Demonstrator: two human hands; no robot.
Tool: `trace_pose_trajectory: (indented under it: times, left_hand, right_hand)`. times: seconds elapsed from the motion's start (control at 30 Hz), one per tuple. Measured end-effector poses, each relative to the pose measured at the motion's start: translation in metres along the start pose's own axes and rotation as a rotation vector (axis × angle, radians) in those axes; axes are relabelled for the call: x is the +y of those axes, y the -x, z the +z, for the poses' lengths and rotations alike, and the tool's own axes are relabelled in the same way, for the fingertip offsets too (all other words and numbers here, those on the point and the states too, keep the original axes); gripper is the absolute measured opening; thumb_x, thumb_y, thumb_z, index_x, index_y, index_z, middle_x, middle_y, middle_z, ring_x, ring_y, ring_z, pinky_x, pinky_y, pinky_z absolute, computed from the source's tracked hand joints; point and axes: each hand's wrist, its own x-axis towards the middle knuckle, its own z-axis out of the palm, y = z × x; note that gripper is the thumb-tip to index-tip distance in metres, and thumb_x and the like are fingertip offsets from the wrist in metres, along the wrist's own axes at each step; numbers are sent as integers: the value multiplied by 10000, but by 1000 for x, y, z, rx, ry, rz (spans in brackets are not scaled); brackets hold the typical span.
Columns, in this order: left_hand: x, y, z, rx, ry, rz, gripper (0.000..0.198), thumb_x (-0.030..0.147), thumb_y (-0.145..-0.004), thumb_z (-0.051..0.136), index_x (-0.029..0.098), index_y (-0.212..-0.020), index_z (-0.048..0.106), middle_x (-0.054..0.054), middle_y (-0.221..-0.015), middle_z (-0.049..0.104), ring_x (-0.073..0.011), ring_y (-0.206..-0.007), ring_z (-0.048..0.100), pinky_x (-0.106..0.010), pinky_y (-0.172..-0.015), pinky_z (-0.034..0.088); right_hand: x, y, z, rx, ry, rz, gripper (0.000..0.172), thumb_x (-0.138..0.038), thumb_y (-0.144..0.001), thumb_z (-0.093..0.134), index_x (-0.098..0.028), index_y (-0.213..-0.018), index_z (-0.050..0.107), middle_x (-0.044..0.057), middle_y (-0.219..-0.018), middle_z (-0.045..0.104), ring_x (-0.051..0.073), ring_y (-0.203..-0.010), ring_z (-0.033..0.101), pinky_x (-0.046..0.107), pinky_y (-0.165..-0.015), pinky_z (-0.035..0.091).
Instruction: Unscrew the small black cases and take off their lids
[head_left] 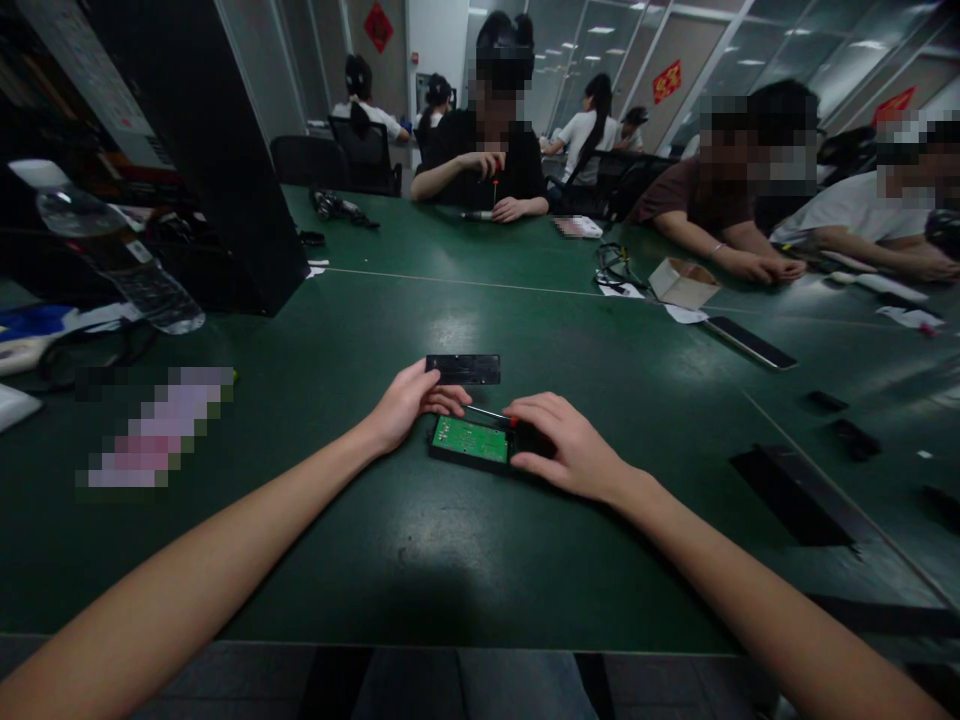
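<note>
My left hand (409,405) pinches a flat black cover (469,369) by its left end, thumb on top, just above the table. Below it lies an uncovered black case (469,460) with a green circuit board (471,440) in it. My right hand (574,445) curls round the right end of this case. A screwdriver (487,412) with a thin metal shaft and a red handle sticks out from under its fingers, pointing left along the case's far side. My right palm hides most of the handle, and its thumb is beside the case's near right corner.
The green table (360,560) carries a water bottle (124,250) at left by a black pillar (217,150). At right are a phone (750,342), a small box (682,283), cables (616,265) and black parts (795,490). Several people sit around; one opposite holds a screwdriver (495,190).
</note>
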Motion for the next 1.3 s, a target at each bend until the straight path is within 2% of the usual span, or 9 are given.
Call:
trace_pose_trajectory:
  times: [0.23, 0.4, 0.57, 0.67, 0.87, 0.97, 1.07, 1.13, 1.3]
  left_hand:
    - [-3, -6, -3, 34, -9, 15, 258, 367, -915, 601, 139, -1016, 536, -80, -791, 755, -169, -667, 732, -250, -645, 525]
    - [0, -9, -6, 91, 28, 28, 272, 364, -902, 615, 143, -1030, 522, -78, -801, 751, -171, -672, 736, -244, -632, 525]
    - [3, -4, -5, 66, -16, 21, 251, 347, -916, 608, 131, -1023, 537, -92, -822, 756, -158, -661, 728, -227, -604, 503]
    - [4, 0, -5, 57, -15, 9, 235, 341, -918, 604, 131, -1005, 543, -94, -821, 758, -162, -661, 728, -236, -610, 507]
    - [4, 3, -9, 30, 10, -16, 231, 352, -918, 616, 142, -985, 547, -101, -814, 765, -182, -676, 732, -263, -629, 517]
    - [4, 4, -10, 6, 10, -17, 235, 360, -918, 618, 145, -983, 548, -101, -818, 766, -192, -696, 736, -276, -651, 521]
    - [1, 6, -4, -36, -54, 9, 247, 380, -937, 597, 141, -981, 556, -108, -832, 769, -192, -711, 732, -278, -663, 511]
    - [-1, 10, 5, -85, -126, 36, 267, 393, -969, 559, 128, -995, 576, -121, -861, 771, -186, -732, 728, -272, -665, 498]
    - [-6, 26, 29, -259, -200, 33, 305, 423, -1007, 518, 130, -1022, 597, -112, -883, 757, -177, -741, 713, -281, -683, 511]
  right_hand:
    - [-37, -18, 13, -106, 49, -80, 518, -421, -1008, 513, -147, -1447, 499, 193, -1279, 663, 300, -1121, 638, 493, -940, 547]
    - [-25, -8, -24, 17, -16, -4, 508, -365, -985, 564, -184, -1456, 502, 154, -1298, 670, 272, -1143, 645, 462, -982, 543]
    - [46, 41, -92, 331, 340, 487, 503, -435, -921, 608, -195, -1363, 605, 164, -1293, 670, 366, -1189, 630, 568, -1026, 486]
    - [96, 82, -121, 302, 573, 965, 456, -455, -861, 622, -174, -1214, 684, 222, -1074, 715, 467, -1076, 654, 647, -898, 498]
    - [152, 141, -141, 219, 457, 1391, 336, -465, -622, 814, -276, -618, 536, 104, -609, 552, 482, -889, 667, 657, -750, 505]
    - [150, 139, -135, 222, 468, 1340, 313, -440, -620, 812, -267, -629, 551, 128, -642, 591, 482, -854, 668, 681, -708, 503]
    - [123, 106, -115, 293, 538, 1079, 345, -487, -784, 688, -181, -942, 687, 273, -1061, 685, 514, -1070, 631, 737, -838, 468]
    - [93, 73, -93, 314, 462, 879, 471, -537, -915, 542, -202, -1229, 645, 216, -1326, 634, 396, -1206, 610, 613, -981, 489]
    - [5, 3, -30, 183, -406, 478, 540, -553, -1036, 364, -209, -1371, 610, 130, -1278, 701, 228, -1015, 716, 408, -889, 583]
